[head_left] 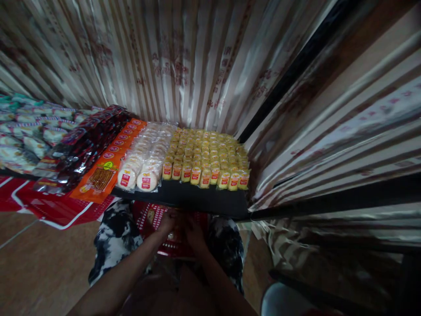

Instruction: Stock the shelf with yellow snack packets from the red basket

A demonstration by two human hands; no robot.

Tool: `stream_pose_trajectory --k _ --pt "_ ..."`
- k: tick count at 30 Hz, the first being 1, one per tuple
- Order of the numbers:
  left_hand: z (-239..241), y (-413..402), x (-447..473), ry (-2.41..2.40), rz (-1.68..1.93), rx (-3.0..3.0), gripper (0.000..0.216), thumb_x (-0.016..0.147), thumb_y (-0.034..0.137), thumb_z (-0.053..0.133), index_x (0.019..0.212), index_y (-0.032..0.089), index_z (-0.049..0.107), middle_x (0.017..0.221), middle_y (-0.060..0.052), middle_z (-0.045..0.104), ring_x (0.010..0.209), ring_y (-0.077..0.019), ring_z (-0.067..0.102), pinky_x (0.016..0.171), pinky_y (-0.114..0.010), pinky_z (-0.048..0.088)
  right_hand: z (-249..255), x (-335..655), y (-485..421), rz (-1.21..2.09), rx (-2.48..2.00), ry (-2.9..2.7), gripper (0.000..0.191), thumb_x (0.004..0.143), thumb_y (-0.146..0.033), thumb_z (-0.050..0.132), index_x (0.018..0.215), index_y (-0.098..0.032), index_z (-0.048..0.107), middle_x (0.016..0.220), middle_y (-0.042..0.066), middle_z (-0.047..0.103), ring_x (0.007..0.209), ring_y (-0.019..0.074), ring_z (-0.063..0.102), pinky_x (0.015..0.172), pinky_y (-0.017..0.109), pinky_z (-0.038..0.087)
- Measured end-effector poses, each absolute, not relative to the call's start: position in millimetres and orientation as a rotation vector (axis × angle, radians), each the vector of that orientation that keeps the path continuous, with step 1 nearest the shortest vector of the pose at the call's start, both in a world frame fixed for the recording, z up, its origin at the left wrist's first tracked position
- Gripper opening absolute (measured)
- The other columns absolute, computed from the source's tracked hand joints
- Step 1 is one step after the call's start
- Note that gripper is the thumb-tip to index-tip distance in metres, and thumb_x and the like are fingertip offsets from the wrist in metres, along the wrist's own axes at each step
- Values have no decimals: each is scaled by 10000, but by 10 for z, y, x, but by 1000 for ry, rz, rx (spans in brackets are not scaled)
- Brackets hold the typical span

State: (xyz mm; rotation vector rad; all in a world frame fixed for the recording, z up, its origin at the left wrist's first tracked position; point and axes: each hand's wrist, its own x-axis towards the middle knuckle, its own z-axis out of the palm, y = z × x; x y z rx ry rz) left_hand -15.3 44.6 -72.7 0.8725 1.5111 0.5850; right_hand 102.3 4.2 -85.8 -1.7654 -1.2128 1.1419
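Both of my hands reach down into a red plastic basket [176, 251] between my knees, below the edge of the black shelf. My left hand [167, 222] is over the basket's left part, its fingers dim and turned inward. Close beside it, my right hand [194, 235] bends toward the middle. What either hand holds, if anything, is lost in shadow. A small wrapped item [151, 215] lies in the basket left of my left hand. On the shelf just beyond stand rows of small yellow packaged cakes [205, 160].
Left of the cakes lie round white packaged biscuits [148, 175], an orange snack packet [107, 164], dark shiny packets [82, 151] and white-and-blue packets [36, 127]. The black shelf [204, 199] has a striped curtain [184, 57] behind it. A pale round container [283, 300] is at lower right.
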Motion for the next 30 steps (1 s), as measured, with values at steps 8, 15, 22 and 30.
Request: stream_pose_trajectory --k 8,15,22,30 --pt "-254 417 -355 1370 634 862 153 611 166 600 761 148 577 555 57 527 432 -50 434 429 -158 317 -222 1197 -22 711 -1860 -1705 403 739 -175 549 1133 -246 595 1057 84 610 975 225 570 872 359 434" --pt "140 462 -382 1210 629 929 188 564 168 551 747 137 582 570 47 538 480 -63 447 469 -176 310 51 1314 -92 573 -1633 -1959 354 777 -293 598 1121 -209 587 1043 62 632 974 213 534 865 336 422" --pt "513 609 -156 1155 723 1105 324 654 257 570 955 142 547 602 59 511 476 -69 436 487 -191 347 221 1371 -37 376 -1657 -1847 374 826 -380 519 1139 -177 550 1023 75 632 932 210 540 838 340 428" --pt "694 808 282 1347 854 1531 299 694 106 553 985 175 568 757 21 567 651 -92 498 666 -203 426 243 1463 267 244 -1708 -1553 369 823 -347 502 1140 -158 526 1059 103 601 955 225 506 841 376 439"
